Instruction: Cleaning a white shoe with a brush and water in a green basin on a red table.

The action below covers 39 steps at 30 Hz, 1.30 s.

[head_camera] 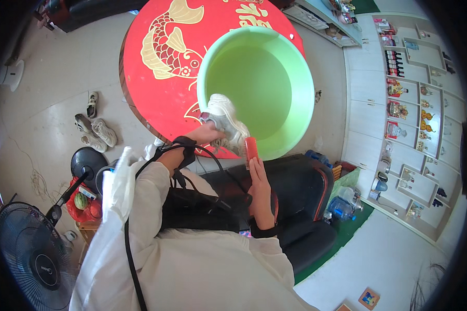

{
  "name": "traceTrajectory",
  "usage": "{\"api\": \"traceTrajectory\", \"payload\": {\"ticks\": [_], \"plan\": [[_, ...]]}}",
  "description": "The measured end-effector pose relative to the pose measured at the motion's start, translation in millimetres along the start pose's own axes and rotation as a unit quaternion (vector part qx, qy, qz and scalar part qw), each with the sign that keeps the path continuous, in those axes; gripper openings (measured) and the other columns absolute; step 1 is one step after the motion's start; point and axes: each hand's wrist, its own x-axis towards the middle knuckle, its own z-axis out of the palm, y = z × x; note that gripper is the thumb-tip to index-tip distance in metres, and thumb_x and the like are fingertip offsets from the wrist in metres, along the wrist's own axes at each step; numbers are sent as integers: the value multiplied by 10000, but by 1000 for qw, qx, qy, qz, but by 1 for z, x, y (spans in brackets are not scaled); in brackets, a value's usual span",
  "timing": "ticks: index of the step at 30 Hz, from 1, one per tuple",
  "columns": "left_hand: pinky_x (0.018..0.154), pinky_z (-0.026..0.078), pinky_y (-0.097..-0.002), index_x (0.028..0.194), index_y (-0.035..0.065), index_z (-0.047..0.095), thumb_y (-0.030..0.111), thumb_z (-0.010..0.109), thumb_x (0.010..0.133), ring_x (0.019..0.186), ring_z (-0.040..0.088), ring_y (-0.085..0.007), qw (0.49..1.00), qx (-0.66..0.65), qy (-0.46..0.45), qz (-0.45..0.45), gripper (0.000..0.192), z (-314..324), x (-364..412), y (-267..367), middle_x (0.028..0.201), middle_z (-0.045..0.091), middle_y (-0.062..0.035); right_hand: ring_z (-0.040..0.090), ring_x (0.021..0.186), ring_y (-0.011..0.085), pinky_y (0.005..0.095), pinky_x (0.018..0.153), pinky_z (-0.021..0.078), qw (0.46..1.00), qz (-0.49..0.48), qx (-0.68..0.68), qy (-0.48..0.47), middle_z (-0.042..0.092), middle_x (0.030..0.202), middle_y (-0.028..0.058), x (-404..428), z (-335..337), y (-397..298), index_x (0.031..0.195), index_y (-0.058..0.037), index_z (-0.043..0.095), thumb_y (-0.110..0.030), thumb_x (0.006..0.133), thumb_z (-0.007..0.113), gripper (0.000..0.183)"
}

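Note:
My left hand (207, 134) grips a white-and-grey sneaker (227, 112) by its upper, over the near rim of a light-green plastic basin (301, 93). Greenish-looking water (253, 85) lies in the basin. In my right hand (259, 186) is a red-backed scrubbing brush (251, 147), held with straight fingers along its back. Its bristle side faces the near end of the sneaker and seems to touch it. The basin stands on a round red table (151, 105) decorated with a gold carp.
Black cables (130, 248) run along my left arm. A black padded seat (295, 186) is close on the right. At left are several shoes (103, 132) on the floor, a fan (39, 260) and a red bag (87, 206) with a melon. Shelves (416, 109) line the right wall.

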Motion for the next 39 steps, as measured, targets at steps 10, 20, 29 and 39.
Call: {"api": "traceTrajectory", "payload": {"ticks": [10,20,29,39], "plan": [[699,418,-262,992,-48,509,105,550,718,772,524,-132,998,43,-5,-40,317,8,-7,27,858,568,-61,324,1153,312,345,914,324,996,-82,-10,26,396,1185,175,60,4,13,1162,22,385,178,569,376,614],[619,426,-252,908,-46,539,110,541,719,696,526,-115,998,42,7,-48,244,14,0,27,792,570,-48,338,1144,309,348,908,328,995,-79,5,59,395,1190,166,66,14,10,1169,-2,393,181,602,345,597],[617,422,-258,922,-46,535,108,527,720,696,523,-125,998,-3,50,30,254,6,3,-1,791,569,-64,333,1142,323,361,923,306,997,-36,9,74,406,1172,171,-7,34,18,1166,5,390,187,570,363,624],[595,433,-272,895,-35,544,132,519,708,681,535,-145,997,23,67,3,252,15,-5,15,779,564,-77,316,1154,326,365,922,315,995,-58,-21,74,372,1203,161,27,37,16,1180,12,365,143,622,375,573]]}}
